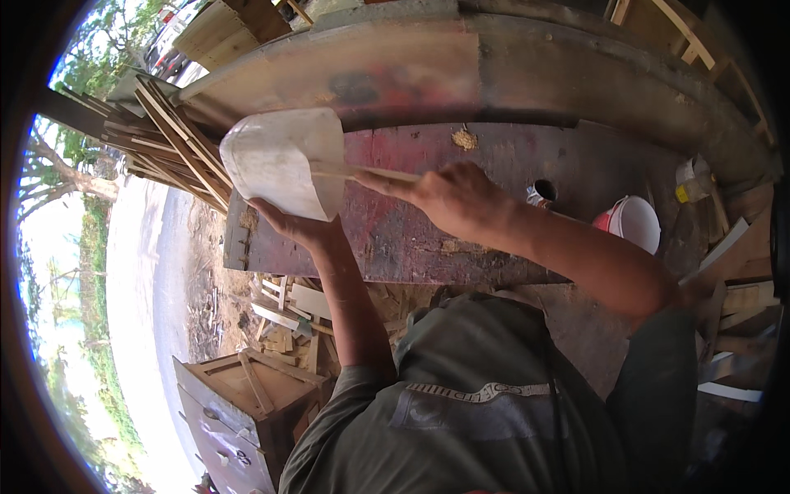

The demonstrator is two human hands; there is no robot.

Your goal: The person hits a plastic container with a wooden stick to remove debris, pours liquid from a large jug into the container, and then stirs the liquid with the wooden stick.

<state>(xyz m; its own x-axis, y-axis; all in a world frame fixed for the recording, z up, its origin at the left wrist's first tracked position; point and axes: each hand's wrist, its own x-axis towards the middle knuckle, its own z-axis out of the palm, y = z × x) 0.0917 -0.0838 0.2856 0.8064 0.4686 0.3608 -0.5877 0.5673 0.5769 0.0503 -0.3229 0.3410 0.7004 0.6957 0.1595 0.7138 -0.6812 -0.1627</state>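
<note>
My left hand (298,224) cups the underside of a white translucent plastic container (280,160), cut open and tilted on its side above the left end of a worn red workbench (494,156). My right hand (448,196) grips a thin wooden stick (370,172) whose far end reaches into the container's open mouth. What lies inside the container is hidden.
A pile of thin wooden slats (169,140) lies at the bench's left end. A red bucket with a white lid (632,221) stands at the right, near a round hole (544,190) in the benchtop. A wooden cabinet (239,403) and wood offcuts (284,317) lie below left.
</note>
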